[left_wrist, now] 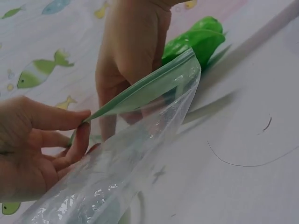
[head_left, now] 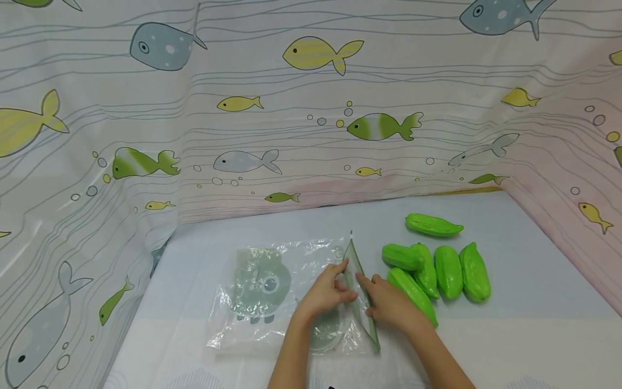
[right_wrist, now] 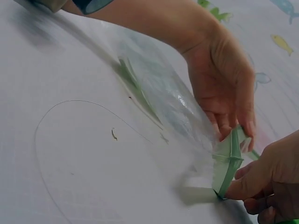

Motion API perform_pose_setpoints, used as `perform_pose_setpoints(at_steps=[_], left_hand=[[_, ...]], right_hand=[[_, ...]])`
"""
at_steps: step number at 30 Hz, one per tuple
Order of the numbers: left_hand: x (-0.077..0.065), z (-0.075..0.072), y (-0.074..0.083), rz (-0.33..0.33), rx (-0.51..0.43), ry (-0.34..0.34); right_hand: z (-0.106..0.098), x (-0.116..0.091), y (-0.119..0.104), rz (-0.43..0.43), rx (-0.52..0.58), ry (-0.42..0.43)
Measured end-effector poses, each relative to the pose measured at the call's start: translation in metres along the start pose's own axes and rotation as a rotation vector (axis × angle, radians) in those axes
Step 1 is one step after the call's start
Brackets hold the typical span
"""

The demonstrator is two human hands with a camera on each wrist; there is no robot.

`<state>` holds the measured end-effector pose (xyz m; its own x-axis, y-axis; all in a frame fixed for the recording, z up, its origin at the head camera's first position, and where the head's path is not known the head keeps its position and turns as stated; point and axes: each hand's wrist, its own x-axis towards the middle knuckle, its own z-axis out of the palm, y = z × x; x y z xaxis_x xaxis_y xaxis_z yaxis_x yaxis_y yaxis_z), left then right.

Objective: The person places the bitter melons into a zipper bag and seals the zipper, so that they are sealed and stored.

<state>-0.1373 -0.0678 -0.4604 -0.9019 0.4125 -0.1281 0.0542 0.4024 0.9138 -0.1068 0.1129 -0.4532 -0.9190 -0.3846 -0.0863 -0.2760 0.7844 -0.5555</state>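
A clear zip bag [head_left: 311, 254] with a green zip edge and green cartoon prints lies flat on the table, its mouth parted on the right. My left hand [head_left: 325, 294] pinches one lip of the mouth between thumb and finger, as the left wrist view shows [left_wrist: 42, 149]. At the opposite lip is my right hand [head_left: 391, 305], its thumb and fingers gripping the green edge [right_wrist: 229, 163] low down in the right wrist view. Through the mouth, part of the right hand's fingers is hidden. Beside it lie several bright green, ribbed, elongated vegetables [head_left: 449, 273].
A pale table cover [head_left: 204, 270] spreads under everything. Behind and at both sides hangs a fish-patterned curtain [head_left: 311, 124]. One green vegetable [head_left: 434, 225] lies apart at the back. A thin dark hair [left_wrist: 252, 165] lies on the cover.
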Motion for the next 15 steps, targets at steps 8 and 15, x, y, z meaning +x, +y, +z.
perform_pose_setpoints(at_steps=[8,15], left_hand=[[-0.0064,-0.0011,0.0067,-0.058,-0.098,-0.064],[-0.0074,0.0015,0.0087,-0.042,-0.077,-0.096]], right_hand=[[0.0013,-0.0002,0.0012,0.033,0.018,-0.022],[0.0018,-0.0004,0.0009,0.032,-0.001,-0.016]])
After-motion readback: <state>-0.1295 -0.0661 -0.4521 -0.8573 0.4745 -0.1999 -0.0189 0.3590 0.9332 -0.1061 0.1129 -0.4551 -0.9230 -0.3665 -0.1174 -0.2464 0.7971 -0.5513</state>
